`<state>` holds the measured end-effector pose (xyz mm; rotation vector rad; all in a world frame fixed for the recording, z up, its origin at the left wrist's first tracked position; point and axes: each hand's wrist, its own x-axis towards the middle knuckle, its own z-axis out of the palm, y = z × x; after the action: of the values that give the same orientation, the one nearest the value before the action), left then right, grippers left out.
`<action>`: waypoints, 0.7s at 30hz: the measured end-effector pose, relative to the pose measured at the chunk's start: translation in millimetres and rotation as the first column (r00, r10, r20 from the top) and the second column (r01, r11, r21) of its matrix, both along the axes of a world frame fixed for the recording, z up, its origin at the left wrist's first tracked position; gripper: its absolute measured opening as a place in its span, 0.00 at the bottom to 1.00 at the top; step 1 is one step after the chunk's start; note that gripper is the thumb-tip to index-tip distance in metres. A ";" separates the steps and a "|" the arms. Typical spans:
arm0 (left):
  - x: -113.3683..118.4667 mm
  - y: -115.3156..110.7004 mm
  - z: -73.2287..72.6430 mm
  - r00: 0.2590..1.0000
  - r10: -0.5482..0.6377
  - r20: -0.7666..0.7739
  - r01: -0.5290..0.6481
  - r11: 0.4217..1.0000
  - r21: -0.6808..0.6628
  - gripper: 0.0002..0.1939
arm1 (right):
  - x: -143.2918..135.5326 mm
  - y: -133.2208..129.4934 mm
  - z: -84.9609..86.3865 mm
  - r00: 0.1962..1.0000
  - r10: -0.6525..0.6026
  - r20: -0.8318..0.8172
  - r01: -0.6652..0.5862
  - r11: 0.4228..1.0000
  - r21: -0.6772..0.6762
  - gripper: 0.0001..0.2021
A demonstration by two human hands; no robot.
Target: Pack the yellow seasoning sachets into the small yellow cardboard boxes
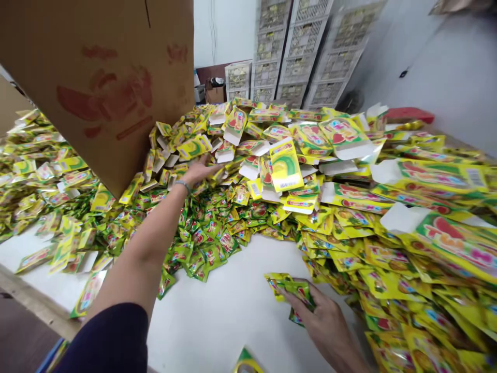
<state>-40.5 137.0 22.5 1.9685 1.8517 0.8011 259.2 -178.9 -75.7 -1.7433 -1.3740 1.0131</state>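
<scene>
My left hand reaches to the pile of yellow and green boxes, its fingers spread at the boxes' edge. Below it lies a heap of green sachets. My right hand is closed on several small sachets, yellow and green, above the white table. To its right is a large heap of yellow sachets. Open boxes with white flaps lie on that heap. Part of one more packet shows at the bottom edge.
A big brown carton with red print stands at the upper left, close to my left arm. More boxes lie on the left. Stacked white crates and a red object are at the back.
</scene>
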 end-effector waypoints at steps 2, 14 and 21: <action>19.6 -15.9 -3.4 0.995 -0.099 0.021 0.100 0.995 -0.031 0.37 | 0.0 0.3 -0.2 1.000 0.006 -0.015 -0.006 1.000 0.011 0.17; 57.4 -141.8 -18.8 0.974 -0.155 -0.167 0.165 0.985 0.044 0.17 | 6.4 5.1 7.5 0.999 -0.027 0.031 0.022 0.988 0.153 0.15; 56.7 -223.0 -37.8 0.996 -0.078 0.044 0.072 0.989 0.127 0.08 | 12.3 11.2 -3.3 0.996 -0.054 -0.067 0.064 0.983 0.173 0.19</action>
<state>16.2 -86.0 -15.3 2.0614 1.7276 0.9544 271.5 -167.7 -79.0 -1.6004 -1.3232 0.8789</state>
